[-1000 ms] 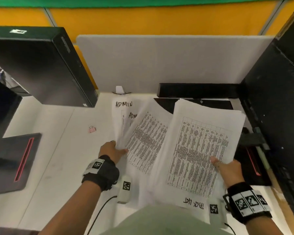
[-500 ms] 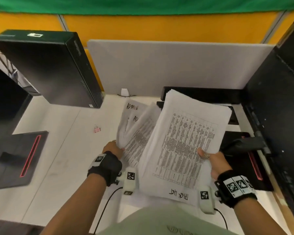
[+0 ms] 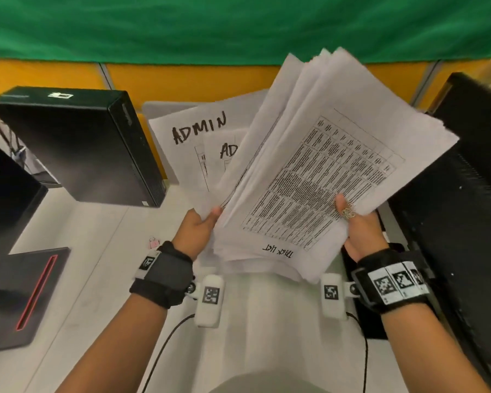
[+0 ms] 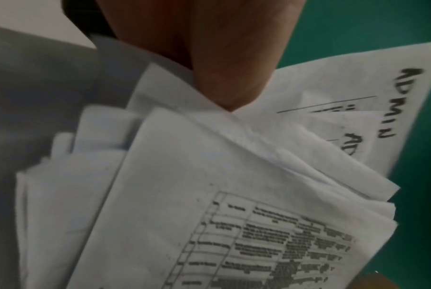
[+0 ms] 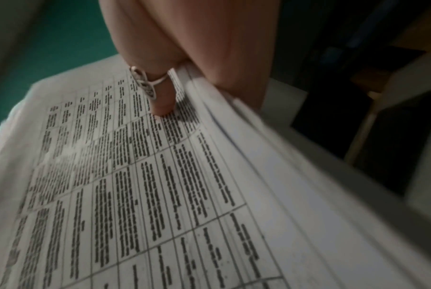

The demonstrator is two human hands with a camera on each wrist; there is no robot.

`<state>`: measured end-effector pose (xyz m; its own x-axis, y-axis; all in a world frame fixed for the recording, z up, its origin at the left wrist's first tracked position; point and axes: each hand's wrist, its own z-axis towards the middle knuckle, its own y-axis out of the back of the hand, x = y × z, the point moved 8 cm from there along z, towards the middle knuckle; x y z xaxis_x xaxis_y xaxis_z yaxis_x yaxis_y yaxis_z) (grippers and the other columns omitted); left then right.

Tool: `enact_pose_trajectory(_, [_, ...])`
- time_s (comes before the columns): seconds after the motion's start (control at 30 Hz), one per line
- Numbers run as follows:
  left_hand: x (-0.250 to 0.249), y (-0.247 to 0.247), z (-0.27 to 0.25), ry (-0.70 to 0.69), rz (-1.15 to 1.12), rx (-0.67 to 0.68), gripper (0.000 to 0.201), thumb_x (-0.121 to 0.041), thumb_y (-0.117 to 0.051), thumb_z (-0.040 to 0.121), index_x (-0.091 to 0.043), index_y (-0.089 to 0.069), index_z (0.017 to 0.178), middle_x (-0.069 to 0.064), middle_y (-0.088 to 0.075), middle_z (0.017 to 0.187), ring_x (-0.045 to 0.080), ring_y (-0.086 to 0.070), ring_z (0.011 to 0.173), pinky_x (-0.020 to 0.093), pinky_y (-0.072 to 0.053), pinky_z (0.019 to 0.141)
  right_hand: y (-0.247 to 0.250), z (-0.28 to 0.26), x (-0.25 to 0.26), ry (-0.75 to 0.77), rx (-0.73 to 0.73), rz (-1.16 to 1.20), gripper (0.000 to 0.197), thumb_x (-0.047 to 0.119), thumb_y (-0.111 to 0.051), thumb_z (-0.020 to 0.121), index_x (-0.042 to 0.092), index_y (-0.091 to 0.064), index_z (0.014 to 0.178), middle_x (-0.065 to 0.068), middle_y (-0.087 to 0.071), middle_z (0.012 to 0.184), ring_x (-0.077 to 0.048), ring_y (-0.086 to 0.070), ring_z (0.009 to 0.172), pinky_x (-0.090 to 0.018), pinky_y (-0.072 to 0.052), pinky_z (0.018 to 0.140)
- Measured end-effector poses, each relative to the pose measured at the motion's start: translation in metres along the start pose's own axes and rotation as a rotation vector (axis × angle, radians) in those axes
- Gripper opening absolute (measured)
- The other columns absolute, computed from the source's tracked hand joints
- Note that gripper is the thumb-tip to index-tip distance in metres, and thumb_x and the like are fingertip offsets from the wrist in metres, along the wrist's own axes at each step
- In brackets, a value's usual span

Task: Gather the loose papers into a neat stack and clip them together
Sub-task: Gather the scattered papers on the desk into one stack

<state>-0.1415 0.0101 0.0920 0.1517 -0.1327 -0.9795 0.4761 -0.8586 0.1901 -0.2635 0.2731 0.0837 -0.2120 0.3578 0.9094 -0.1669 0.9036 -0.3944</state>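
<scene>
While the left hand (image 3: 194,232) and right hand (image 3: 362,231) each pinch a side of the fanned sheaf of white printed papers (image 3: 309,177), thumbs on top, held up off the white table (image 3: 97,251), loosening both grips and tapping one edge down should square it.

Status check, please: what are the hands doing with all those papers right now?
Left hand and right hand both grip papers, fanned, uneven. Pink clip on desk, unused. Nothing blocking.
</scene>
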Motion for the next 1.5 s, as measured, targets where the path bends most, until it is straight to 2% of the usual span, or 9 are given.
enact_pose_trajectory(0.1, [-0.028,-0.005,0.001,-0.130,-0.079,0.000,0.051,-0.041,-0.033,0.090,0.001,-0.059,0.102,0.013,-0.060,0.099,0.010,-0.046,0.086,-0.001,-0.044,0.065,-0.006,0.001,0.026,0.179,-0.097,-0.163,0.053,0.011,-0.059,0.084,0.011,-0.041,0.134,-0.008,-0.050,0.137,-0.020,-0.049,0.125,-0.043,-0.040,0.106])
enact_pose_trajectory(0.17, [-0.043,-0.010,0.000,-0.253,-0.103,0.030,0.049,-0.044,-0.055,0.085,0.002,-0.059,0.103,0.020,-0.062,0.096,0.020,-0.021,0.107,0.012,-0.050,0.065,-0.006,0.002,0.033,0.267,-0.117,-0.166,0.062,0.004,-0.060,0.083,0.013,-0.034,0.138,-0.006,-0.048,0.139,-0.017,-0.047,0.125,-0.041,-0.038,0.108])
enact_pose_trajectory(0.2, [-0.045,-0.010,0.000,-0.284,-0.100,0.039,0.034,-0.023,-0.067,0.065,-0.014,-0.062,0.098,0.014,-0.064,0.091,0.013,-0.065,0.090,0.017,-0.053,0.068,-0.004,0.004,0.030,0.272,-0.095,-0.147,0.072,0.001,-0.064,0.079,0.016,-0.028,0.140,-0.005,-0.047,0.139,-0.017,-0.046,0.126,-0.041,-0.039,0.106])
enact_pose_trajectory(0.57, [0.009,-0.037,0.023,-0.108,0.026,0.111,0.047,-0.002,-0.082,0.060,-0.015,-0.059,0.099,0.012,-0.064,0.105,0.029,-0.060,0.104,0.028,-0.052,0.080,-0.019,0.011,-0.029,-0.021,0.158,-0.348,0.042,-0.009,-0.069,0.068,0.026,-0.062,0.090,0.006,-0.067,0.095,-0.017,-0.063,0.100,-0.036,-0.053,0.081])
enact_pose_trajectory(0.77, [-0.013,-0.024,0.021,-0.248,-0.030,0.041,0.067,-0.021,-0.086,0.053,-0.011,-0.056,0.112,0.002,-0.066,0.106,0.010,-0.063,0.098,0.013,-0.054,0.074,-0.017,0.009,-0.008,0.023,0.269,-0.377,0.067,0.034,-0.089,0.033,0.026,-0.064,0.094,0.008,-0.075,0.093,-0.009,-0.069,0.094,-0.027,-0.059,0.076])
enact_pose_trajectory(0.97, [-0.009,-0.024,0.011,-0.246,-0.214,-0.097,0.067,-0.011,-0.080,0.063,-0.010,-0.038,0.115,-0.001,-0.061,0.100,-0.003,-0.066,0.088,0.010,-0.054,0.066,-0.010,0.008,-0.034,-0.026,0.121,-0.434,0.044,-0.002,-0.073,0.066,0.022,-0.060,0.101,-0.003,-0.067,0.107,-0.018,-0.061,0.104,-0.050,-0.048,0.094])
enact_pose_trajectory(1.17, [-0.033,-0.020,-0.018,-0.424,-0.411,-0.235,0.083,-0.074,-0.053,0.063,-0.016,-0.032,0.119,0.009,-0.057,0.098,0.005,-0.067,0.078,0.011,-0.054,0.059,-0.013,-0.002,-0.026,-0.010,0.101,-0.327,0.040,-0.001,-0.069,0.069,0.023,-0.059,0.099,0.000,-0.066,0.101,-0.018,-0.060,0.101,-0.043,-0.050,0.088])
enact_pose_trajectory(1.33, [-0.054,-0.013,-0.014,-0.428,-0.429,-0.395,0.040,-0.017,-0.061,0.082,-0.003,-0.043,0.114,0.001,-0.058,0.084,-0.011,-0.059,0.070,0.001,-0.044,0.063,-0.025,-0.004,-0.004,0.092,0.137,-0.315,0.051,0.001,-0.070,0.069,0.011,-0.054,0.116,-0.003,-0.066,0.104,-0.013,-0.063,0.097,-0.021,-0.057,0.065])
enact_pose_trajectory(1.5, [-0.052,-0.010,-0.007,-0.269,-0.485,-0.432,0.024,-0.006,-0.054,0.085,-0.024,-0.046,0.098,0.015,-0.061,0.100,0.002,-0.062,0.064,0.007,-0.047,0.050,-0.021,-0.005,-0.005,0.089,0.129,-0.326,0.042,0.005,-0.072,0.064,0.026,-0.058,0.097,0.002,-0.066,0.099,-0.014,-0.062,0.097,-0.032,-0.053,0.076])
